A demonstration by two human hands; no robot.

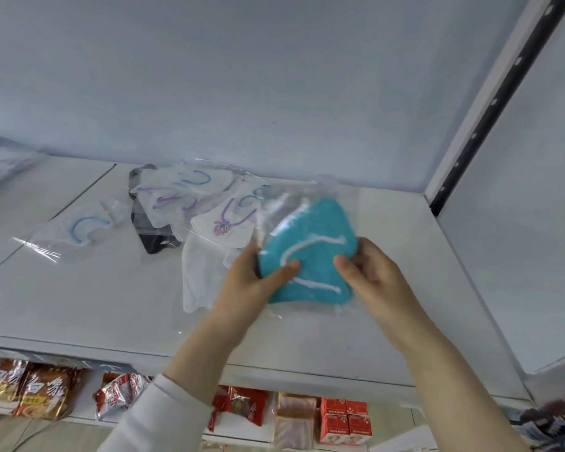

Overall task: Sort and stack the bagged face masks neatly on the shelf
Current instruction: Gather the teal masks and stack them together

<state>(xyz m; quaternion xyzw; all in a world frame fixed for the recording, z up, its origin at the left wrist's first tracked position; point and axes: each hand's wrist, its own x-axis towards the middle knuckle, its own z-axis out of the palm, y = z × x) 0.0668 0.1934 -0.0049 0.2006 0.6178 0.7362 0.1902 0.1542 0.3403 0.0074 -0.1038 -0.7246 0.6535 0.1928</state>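
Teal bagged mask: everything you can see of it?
The teal mask looks like fuzzy fabric, folded flat, with white ear loops across it, inside a clear plastic bag. Both hands hold it over the white shelf: the left hand grips its left edge, thumb on top; the right hand grips its right edge. It is right of the pile of white bagged masks.

- Teal mask [310, 252] in a clear bag, over the right part of the white shelf [79, 305].
- Left hand [258, 278] gripping its left edge, thumb on top; right hand [372, 272] gripping its right edge, thumb likewise on top.
- Just left of it, a loose heap of bagged white masks [190, 194] with purple and blue loops, overlapping a black mask [154, 243].
- Farther left, a single bagged mask with a blue loop [79, 226], apart from the heap.
- Below the shelf, snack packets [43, 393] and red cartons [344, 422].
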